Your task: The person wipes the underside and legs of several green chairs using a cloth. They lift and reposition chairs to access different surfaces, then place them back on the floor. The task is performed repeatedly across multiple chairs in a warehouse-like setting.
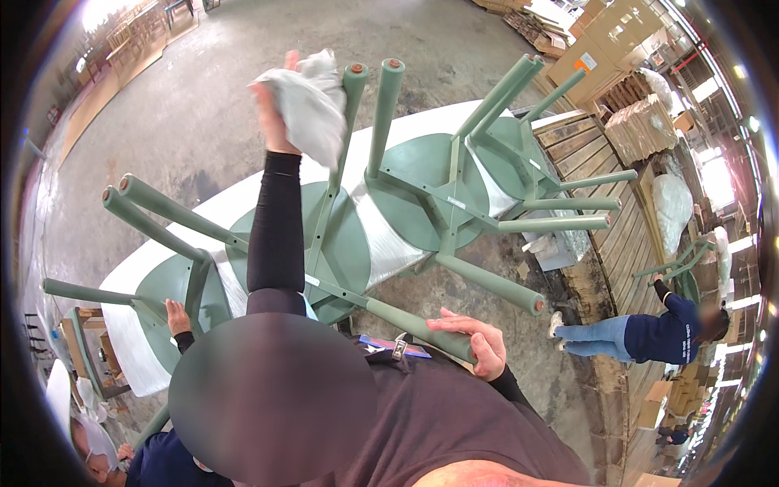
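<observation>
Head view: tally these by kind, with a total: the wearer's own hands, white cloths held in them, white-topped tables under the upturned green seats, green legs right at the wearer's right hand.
Own hands: 2, left hand and right hand
White cloth: 1
White-topped table: 1
Green leg at the right hand: 1
Total: 5

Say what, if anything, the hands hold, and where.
The left hand holds a white cloth by its left side. The right hand is at a green chair leg's free end; whether it grips cannot be told.
</observation>
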`<state>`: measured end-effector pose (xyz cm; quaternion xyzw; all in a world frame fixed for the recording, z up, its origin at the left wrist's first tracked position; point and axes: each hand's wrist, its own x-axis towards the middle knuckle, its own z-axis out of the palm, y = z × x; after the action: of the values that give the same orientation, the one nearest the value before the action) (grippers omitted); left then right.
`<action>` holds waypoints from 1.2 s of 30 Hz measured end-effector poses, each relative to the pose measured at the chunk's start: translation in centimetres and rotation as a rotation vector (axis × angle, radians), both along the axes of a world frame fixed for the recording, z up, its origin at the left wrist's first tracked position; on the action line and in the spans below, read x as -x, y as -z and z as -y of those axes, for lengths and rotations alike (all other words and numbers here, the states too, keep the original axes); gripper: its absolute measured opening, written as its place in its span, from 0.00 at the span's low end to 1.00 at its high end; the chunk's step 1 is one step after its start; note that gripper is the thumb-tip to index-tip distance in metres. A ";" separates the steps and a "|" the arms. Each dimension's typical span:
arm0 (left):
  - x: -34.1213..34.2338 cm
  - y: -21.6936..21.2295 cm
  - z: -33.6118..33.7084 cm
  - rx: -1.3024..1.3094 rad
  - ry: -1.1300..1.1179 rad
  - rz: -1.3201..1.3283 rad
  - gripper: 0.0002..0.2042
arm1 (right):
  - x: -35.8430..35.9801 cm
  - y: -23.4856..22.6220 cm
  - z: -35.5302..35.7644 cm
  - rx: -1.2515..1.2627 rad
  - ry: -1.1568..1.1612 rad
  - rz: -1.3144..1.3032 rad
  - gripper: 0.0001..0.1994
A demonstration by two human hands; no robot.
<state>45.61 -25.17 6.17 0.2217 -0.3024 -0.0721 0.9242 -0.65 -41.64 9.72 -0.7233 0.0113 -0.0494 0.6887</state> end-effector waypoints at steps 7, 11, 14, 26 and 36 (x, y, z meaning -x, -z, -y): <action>-0.7 -2.9 5.7 -0.982 -1.083 0.441 0.42 | -0.4 -0.3 -0.2 -0.008 -0.012 -0.051 0.30; -1.9 2.2 7.5 -0.882 -1.005 0.314 0.31 | -0.8 -0.5 0.0 0.026 0.009 -0.058 0.30; -1.0 10.8 6.9 -0.976 -0.886 0.306 0.26 | -0.5 -0.4 0.0 0.029 0.037 -0.091 0.30; -2.5 20.3 2.2 -1.317 -0.552 0.362 0.26 | -0.4 0.8 -2.1 0.023 0.254 -0.032 0.28; -2.6 -0.3 6.6 -0.868 -0.906 0.476 0.25 | -0.8 0.8 -1.9 0.042 0.253 -0.054 0.26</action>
<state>48.26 -31.81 6.44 0.6883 -0.3185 0.2585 0.5983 0.17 -39.77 8.96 -0.7316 0.1199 -0.1165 0.6609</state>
